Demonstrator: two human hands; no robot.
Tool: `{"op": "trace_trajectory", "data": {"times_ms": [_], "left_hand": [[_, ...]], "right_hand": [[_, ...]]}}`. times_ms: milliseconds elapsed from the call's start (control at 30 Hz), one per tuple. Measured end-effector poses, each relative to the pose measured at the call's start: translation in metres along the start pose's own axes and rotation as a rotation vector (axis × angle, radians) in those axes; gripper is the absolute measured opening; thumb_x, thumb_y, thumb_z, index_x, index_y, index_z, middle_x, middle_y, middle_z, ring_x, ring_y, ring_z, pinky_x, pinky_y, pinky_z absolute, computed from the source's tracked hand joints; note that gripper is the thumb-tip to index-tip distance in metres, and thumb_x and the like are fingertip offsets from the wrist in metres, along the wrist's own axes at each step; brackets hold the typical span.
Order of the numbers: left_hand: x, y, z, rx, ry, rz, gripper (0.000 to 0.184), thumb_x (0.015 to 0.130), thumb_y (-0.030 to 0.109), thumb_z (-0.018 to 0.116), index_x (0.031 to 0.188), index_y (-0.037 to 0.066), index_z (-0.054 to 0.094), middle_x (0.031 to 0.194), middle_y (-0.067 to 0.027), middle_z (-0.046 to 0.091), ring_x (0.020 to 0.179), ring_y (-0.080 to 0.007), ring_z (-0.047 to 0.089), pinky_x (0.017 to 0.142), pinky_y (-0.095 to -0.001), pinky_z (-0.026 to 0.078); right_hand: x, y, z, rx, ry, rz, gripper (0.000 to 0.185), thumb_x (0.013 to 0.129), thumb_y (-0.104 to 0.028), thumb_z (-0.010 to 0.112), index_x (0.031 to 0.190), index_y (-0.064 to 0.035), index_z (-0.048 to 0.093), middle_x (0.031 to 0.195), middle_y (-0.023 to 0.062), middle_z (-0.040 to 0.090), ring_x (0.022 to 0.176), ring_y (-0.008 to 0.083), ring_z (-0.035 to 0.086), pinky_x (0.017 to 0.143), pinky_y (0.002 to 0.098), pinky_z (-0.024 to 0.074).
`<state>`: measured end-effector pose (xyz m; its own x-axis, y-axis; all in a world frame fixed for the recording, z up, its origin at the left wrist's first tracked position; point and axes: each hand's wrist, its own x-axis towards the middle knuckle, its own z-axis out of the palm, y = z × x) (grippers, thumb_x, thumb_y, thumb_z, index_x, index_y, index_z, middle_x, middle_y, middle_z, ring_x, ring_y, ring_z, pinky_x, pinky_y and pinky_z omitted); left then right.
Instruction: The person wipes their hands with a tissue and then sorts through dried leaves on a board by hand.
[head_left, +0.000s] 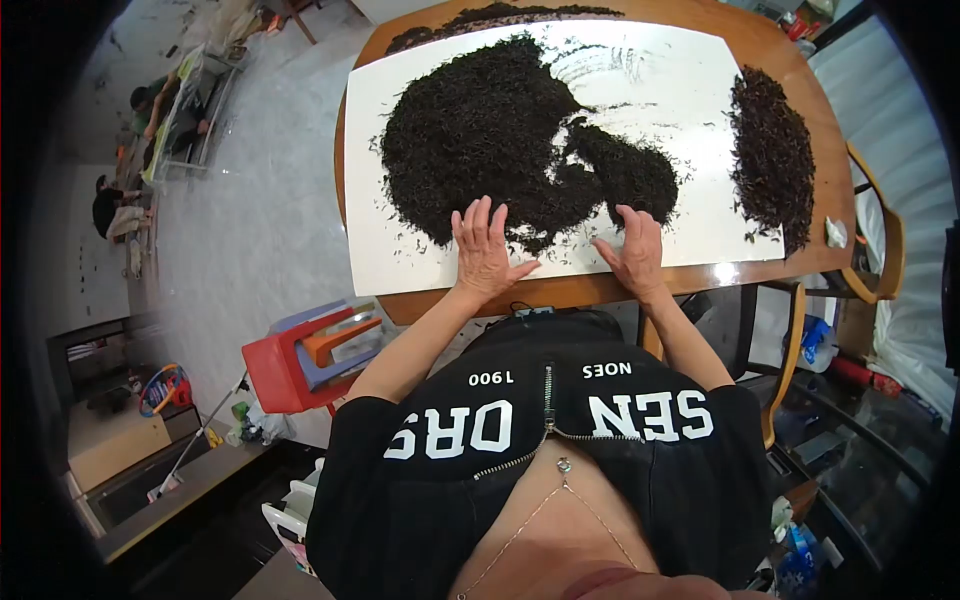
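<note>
A large heap of dark dried tea leaves (470, 130) covers the left and middle of a white board (690, 120). A smaller mound of the same tea leaves (635, 175) lies to its right, with thin strands between them. My left hand (485, 252) rests at the near edge of the large heap, palm down, fingers stretched out and thumb apart. My right hand (637, 252) is at the near edge of the smaller mound, its thumb spread and its fingers reaching forward to the leaves. Neither hand is closed around anything.
The board lies on a wooden table (590, 290). Coarser dark leaves (772, 155) are piled along its right side, and a strip (500, 14) runs behind it. A wooden chair (885, 230) stands at right, stacked stools (290, 360) at left. Two people are far left.
</note>
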<state>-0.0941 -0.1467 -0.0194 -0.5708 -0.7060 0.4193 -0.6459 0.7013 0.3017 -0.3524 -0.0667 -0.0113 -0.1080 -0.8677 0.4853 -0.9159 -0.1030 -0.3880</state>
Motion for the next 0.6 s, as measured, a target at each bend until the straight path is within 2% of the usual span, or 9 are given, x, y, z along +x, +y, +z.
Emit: {"op": "trace_trajectory", "data": {"times_ms": [33,100,200,400,533,600], "left_hand": [[-0.002,0.001,0.002,0.022,0.005,0.038,0.09,0.08,0.053,0.066,0.143,-0.004,0.035,0.154,-0.025,0.023,0.141,-0.0445,0.021,0.116,-0.0565,0.01],[0.002,0.006,0.012,0.017,-0.027,0.053,0.094,0.078,0.054,0.066,0.145,-0.004,0.032,0.154,-0.0253,0.022,0.142,-0.044,0.019,0.116,-0.0579,0.008],[0.013,0.017,0.031,0.008,-0.13,0.097,0.106,0.075,0.059,0.066,0.149,-0.003,0.022,0.156,-0.0262,0.017,0.145,-0.0427,0.013,0.116,-0.0622,0.001],[0.046,0.011,0.052,0.159,-0.099,0.203,0.101,0.076,0.055,0.066,0.148,-0.003,0.026,0.156,-0.0259,0.018,0.145,-0.0424,0.014,0.116,-0.0616,0.003],[0.052,-0.007,0.048,0.189,-0.023,0.148,0.087,0.082,0.05,0.061,0.146,-0.001,0.031,0.156,-0.0247,0.019,0.145,-0.0423,0.014,0.117,-0.0592,0.002],[0.045,-0.012,0.042,0.17,-0.018,0.167,0.086,0.081,0.048,0.062,0.146,-0.001,0.032,0.156,-0.0246,0.02,0.145,-0.0421,0.015,0.117,-0.0591,0.003]], "right_hand": [[-0.003,0.0,-0.002,-0.023,-0.021,-0.016,0.059,0.077,-0.031,0.076,0.125,-0.0061,0.051,0.094,0.0099,0.052,0.08,0.0264,0.05,0.076,0.0357,0.0425],[-0.005,-0.002,-0.004,-0.048,-0.155,-0.014,0.068,0.075,-0.039,0.076,0.129,-0.0078,0.048,0.095,0.0098,0.049,0.083,0.0261,0.048,0.078,0.0356,0.0394],[-0.002,-0.006,-0.002,-0.05,-0.205,-0.096,0.068,0.075,-0.044,0.075,0.128,-0.009,0.049,0.095,0.0085,0.049,0.084,0.0248,0.048,0.078,0.0347,0.0384],[0.011,0.0,0.021,-0.065,-0.178,-0.151,0.065,0.076,-0.042,0.073,0.128,-0.01,0.049,0.094,0.008,0.049,0.085,0.024,0.049,0.079,0.0341,0.0382],[0.027,0.009,0.034,-0.171,-0.093,-0.067,0.059,0.077,-0.035,0.071,0.126,-0.0102,0.05,0.095,0.0075,0.05,0.084,0.0236,0.049,0.079,0.0342,0.0386],[0.027,0.007,0.034,-0.152,-0.082,-0.072,0.057,0.078,-0.032,0.071,0.126,-0.0099,0.05,0.095,0.0076,0.05,0.085,0.0237,0.049,0.08,0.0342,0.0386]]}}
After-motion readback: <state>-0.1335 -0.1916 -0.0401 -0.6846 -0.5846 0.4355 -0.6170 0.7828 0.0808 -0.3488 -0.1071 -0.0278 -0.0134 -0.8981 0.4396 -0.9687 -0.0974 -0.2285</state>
